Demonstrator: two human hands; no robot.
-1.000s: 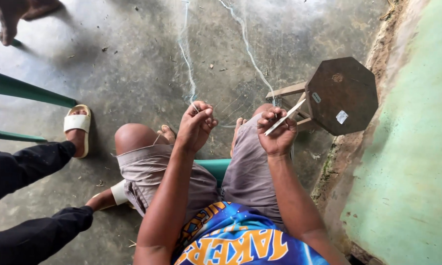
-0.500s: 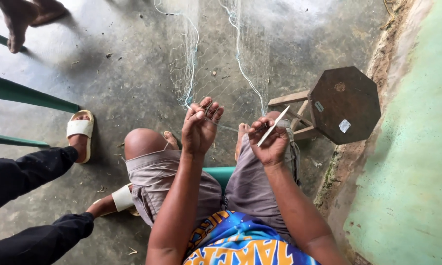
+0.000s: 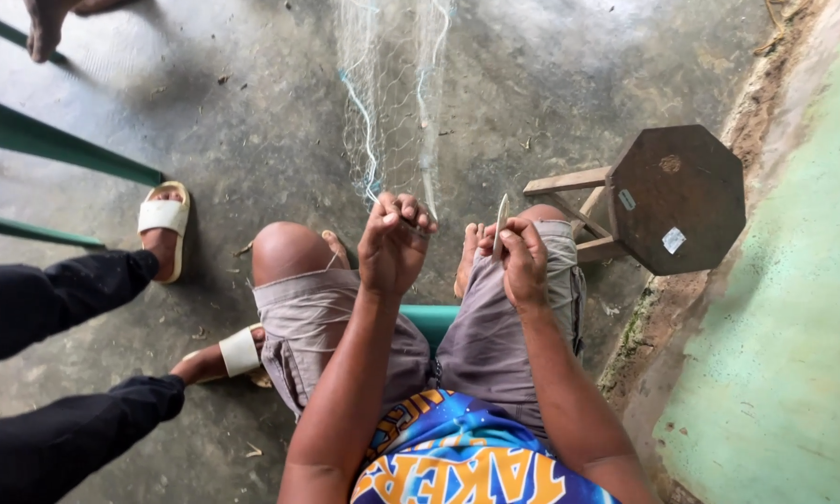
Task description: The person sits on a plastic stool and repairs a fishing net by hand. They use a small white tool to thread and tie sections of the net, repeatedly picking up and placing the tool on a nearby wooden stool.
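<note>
Raised since before, the netting needle (image 3: 501,224) is pinched upright by the right hand (image 3: 525,263); beside it, net (image 3: 392,121) strands are pinched by the left hand (image 3: 394,245).

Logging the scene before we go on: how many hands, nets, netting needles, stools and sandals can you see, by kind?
Hands: 2, left hand and right hand
Fishing net: 1
Netting needle: 1
Wooden stool: 1
White sandals: 2
Total: 7

One fishing net (image 3: 392,103) stretches across the floor, one netting needle (image 3: 500,226) is in use, one octagonal wooden stool (image 3: 677,198) stands nearby, and two white sandals (image 3: 163,217) (image 3: 238,351) are on a neighbour's feet.
</note>
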